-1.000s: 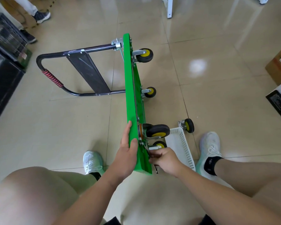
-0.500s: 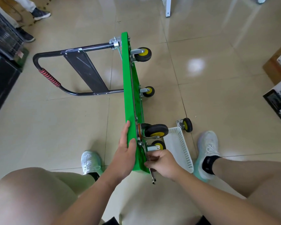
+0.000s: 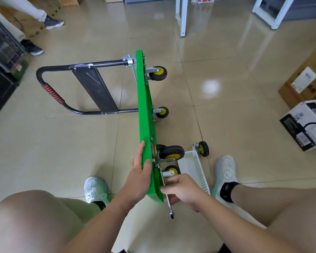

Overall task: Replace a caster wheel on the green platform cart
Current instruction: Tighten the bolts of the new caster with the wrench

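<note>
Head view: the green flat-decked platform cart stands on edge on the floor. The left hand clasps its rim between straight fingers and thumb. The right hand, curled round a slim silver spanner, has swung the handle toward the person, and its end now pokes out below the knuckles. This is likely a bolt-turning stroke at the yellow-hubbed black caster just above that hand.
</note>
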Motion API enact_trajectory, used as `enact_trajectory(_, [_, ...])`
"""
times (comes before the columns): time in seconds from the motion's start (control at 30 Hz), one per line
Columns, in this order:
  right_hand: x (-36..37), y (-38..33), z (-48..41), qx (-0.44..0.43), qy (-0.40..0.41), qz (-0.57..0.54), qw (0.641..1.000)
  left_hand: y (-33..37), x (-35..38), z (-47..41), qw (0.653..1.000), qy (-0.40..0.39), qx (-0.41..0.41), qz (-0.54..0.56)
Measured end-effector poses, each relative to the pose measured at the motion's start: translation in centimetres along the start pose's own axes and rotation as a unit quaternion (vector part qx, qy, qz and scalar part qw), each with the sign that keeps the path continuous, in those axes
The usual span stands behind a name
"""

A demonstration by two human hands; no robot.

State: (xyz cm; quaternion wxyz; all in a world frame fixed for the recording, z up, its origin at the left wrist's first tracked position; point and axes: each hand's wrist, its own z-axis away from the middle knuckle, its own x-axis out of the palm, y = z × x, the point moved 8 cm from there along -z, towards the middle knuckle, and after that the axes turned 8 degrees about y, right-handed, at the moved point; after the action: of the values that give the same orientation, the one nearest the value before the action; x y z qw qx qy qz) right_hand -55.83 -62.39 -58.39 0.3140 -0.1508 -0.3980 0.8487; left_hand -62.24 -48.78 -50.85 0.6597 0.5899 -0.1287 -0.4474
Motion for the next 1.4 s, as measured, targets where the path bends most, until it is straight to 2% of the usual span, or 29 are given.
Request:
enact_trajectory(0.3, [-1.1,1.9,-3.2,-0.061,0.039,0.072,0.995,-0.1,0.2,-0.1,1.0,-0.007,-0.014,-0.005])
enact_trajectory(0.53, [-0.3,2.4,-6.0,-0.055,0.008,0.007,0.998,-0.3,0.0,0.0,1.0,0.002,-0.018,-0.012])
enact_trajectory(0.93, [0.7,3.8,-8.0,-0.063,0.043,-0.055,0.996,-0.3,0.2,-0.1,1.0,-0.007,-0.014,-0.021])
enact_trajectory(1.07, [0.6,4.0,-8.7,-0.075,0.059,-0.035,0.995,-0.3,0.1,0.1,1.0,-0.005,-0.018,-0.019])
enact_trajectory(1.4, [0.8,5.7,-8.8,-0.039,0.021,-0.068,0.997,-0.2,0.0,0.1,1.0,0.006,-0.011,-0.017])
